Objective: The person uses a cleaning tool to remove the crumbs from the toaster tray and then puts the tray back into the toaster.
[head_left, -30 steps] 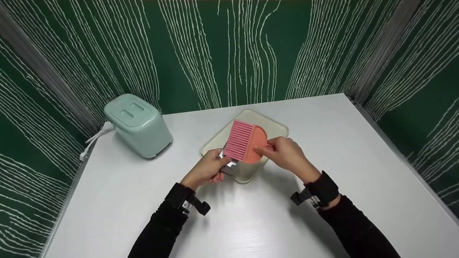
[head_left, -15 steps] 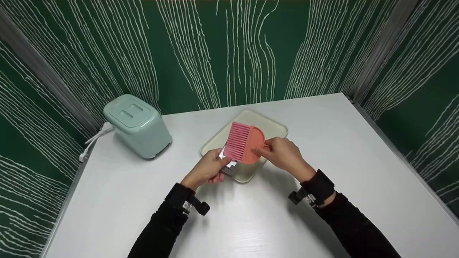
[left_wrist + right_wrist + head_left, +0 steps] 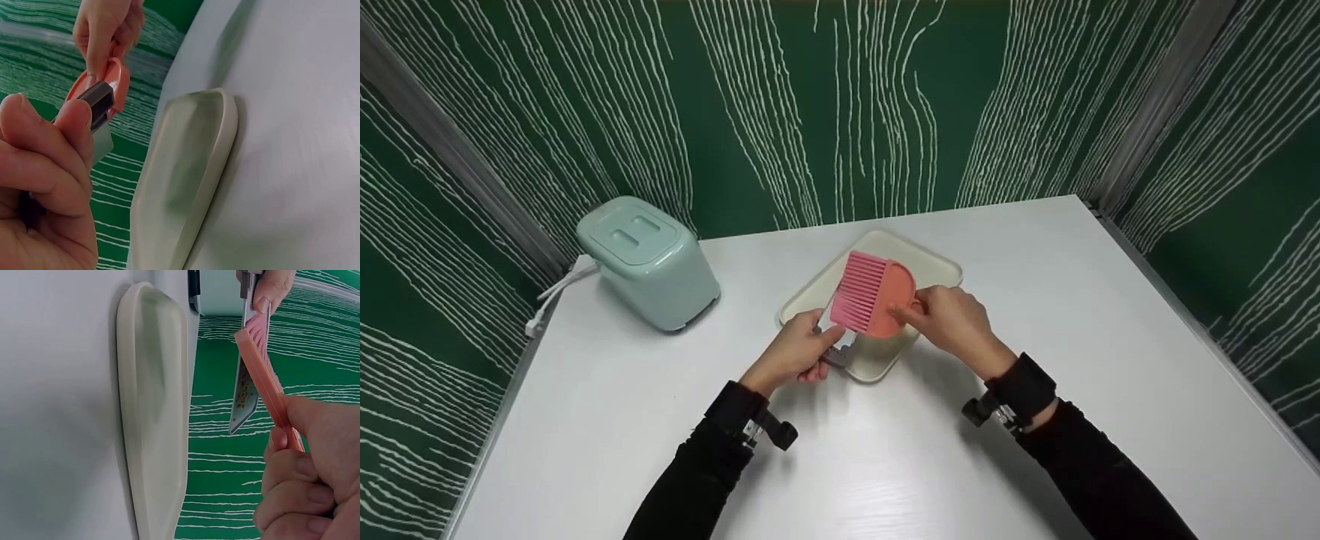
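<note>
My left hand (image 3: 799,349) grips one end of a shiny metal crumb tray (image 3: 245,391). Brown crumbs lie on its surface in the right wrist view. A dark end piece (image 3: 100,100) of it shows between the fingers in the left wrist view. My right hand (image 3: 956,322) pinches the rounded coral back of a small brush (image 3: 894,300) between thumb and fingers. Its pink bristles (image 3: 859,292) lie over the crumb tray, hiding much of it from above. Both are held above a cream rectangular tray (image 3: 937,259) on the table.
A mint-green toaster (image 3: 660,262) with a lid stands at the back left, its white cord and plug (image 3: 536,322) by the table's left edge. Green walls with white lines (image 3: 877,112) enclose the white table (image 3: 1020,255) on the back and sides.
The brush shifts slightly left and toward me, then a little back up over the crumb tray, the right hand moving with it. The left hand stays nearly still.
</note>
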Motion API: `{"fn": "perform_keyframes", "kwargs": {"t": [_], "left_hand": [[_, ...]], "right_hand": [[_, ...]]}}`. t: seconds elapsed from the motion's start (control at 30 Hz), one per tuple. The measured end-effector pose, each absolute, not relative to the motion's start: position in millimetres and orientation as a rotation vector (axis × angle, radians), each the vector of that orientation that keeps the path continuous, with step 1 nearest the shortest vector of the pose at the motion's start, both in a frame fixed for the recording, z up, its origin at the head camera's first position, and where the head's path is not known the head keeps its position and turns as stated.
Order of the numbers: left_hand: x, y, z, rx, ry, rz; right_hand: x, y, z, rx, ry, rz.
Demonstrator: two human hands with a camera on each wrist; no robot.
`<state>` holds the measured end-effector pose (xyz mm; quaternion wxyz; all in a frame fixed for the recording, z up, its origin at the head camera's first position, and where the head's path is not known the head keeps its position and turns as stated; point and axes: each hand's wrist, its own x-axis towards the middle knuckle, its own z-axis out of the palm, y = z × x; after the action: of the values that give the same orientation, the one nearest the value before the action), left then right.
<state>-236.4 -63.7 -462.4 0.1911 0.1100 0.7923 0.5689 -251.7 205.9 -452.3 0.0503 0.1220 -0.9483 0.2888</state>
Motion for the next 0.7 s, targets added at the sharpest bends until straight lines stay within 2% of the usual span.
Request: {"fn": "perform_keyframes", "kwargs": {"t": [0.7], "left_hand": [[-240.7,-68.3,-461.8,0.290,2.180,1.625]], "right_hand": [[-259.8,206.0,-456.7,0.341,-2.839,0.777]]}}
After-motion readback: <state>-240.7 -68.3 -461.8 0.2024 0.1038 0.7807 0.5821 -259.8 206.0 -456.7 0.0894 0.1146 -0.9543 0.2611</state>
